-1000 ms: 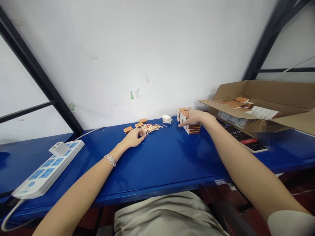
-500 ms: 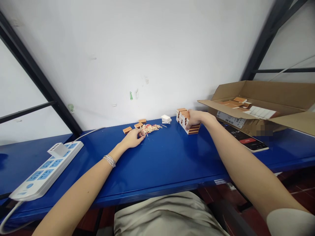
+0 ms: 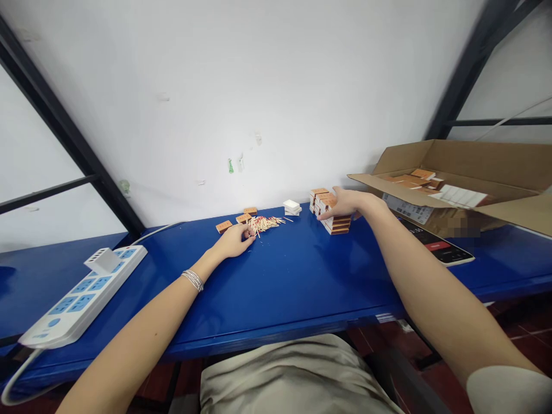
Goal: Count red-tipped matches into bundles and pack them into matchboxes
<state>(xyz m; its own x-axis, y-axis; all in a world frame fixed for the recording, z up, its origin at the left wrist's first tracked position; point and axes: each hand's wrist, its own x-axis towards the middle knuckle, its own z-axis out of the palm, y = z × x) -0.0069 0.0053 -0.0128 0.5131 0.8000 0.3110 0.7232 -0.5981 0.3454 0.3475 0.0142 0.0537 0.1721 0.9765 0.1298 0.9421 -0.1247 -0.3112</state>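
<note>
My left hand rests on the blue table beside a loose heap of matches, its fingers curled together at the heap's near left edge. Whatever may be between those fingertips is too small to make out. Several orange-topped matchboxes lie just behind that hand. On the right, a block of stacked matchboxes stands in rows. My right hand is at the top of this block, thumb and fingers spread apart over its right end. Between heap and block sits a small pile of white matchbox trays.
An open cardboard box holding more matchboxes stands at the right. In front of it lies a phone. A white power strip with a plugged-in charger lies at the left. A white wall rises behind the table.
My right hand has loosened from the matchbox stack, its thumb and fingers spreading apart. My left hand stays by the matches. The whole view has shifted slightly.
</note>
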